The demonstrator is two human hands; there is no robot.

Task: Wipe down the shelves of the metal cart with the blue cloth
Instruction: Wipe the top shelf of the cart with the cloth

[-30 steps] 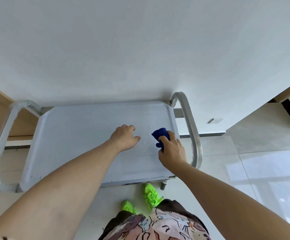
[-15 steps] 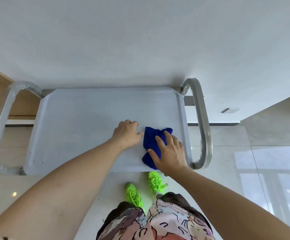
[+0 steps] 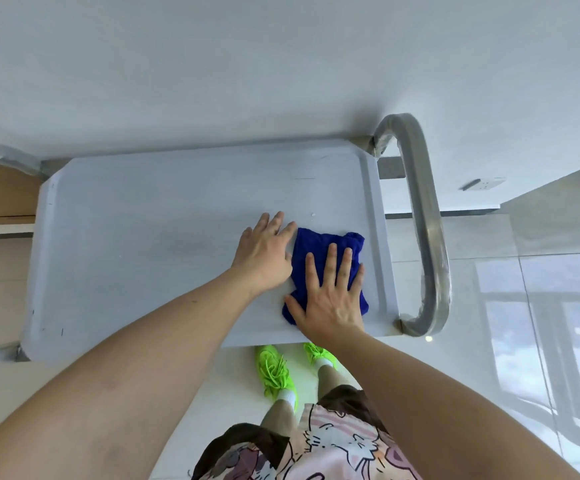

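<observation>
The metal cart's top shelf (image 3: 150,244) lies below me, pale grey with a raised rim. A blue cloth (image 3: 319,247) is spread flat on its right part, close to the right rim. My right hand (image 3: 330,299) presses flat on the cloth with fingers spread. My left hand (image 3: 264,252) rests palm down on the bare shelf, touching the cloth's left edge. A few water drops sit just beyond the cloth.
A curved metal handle (image 3: 427,230) rises at the cart's right end; a plastic-wrapped one (image 3: 1,159) shows at the left. A white wall is behind the cart, with a socket (image 3: 486,183). My green shoes (image 3: 274,372) stand on the glossy tiled floor.
My right hand went from bunching the cloth to pressing it flat, and the cloth now lies spread out wider. My left hand stayed beside it. The view has tilted down and closer.
</observation>
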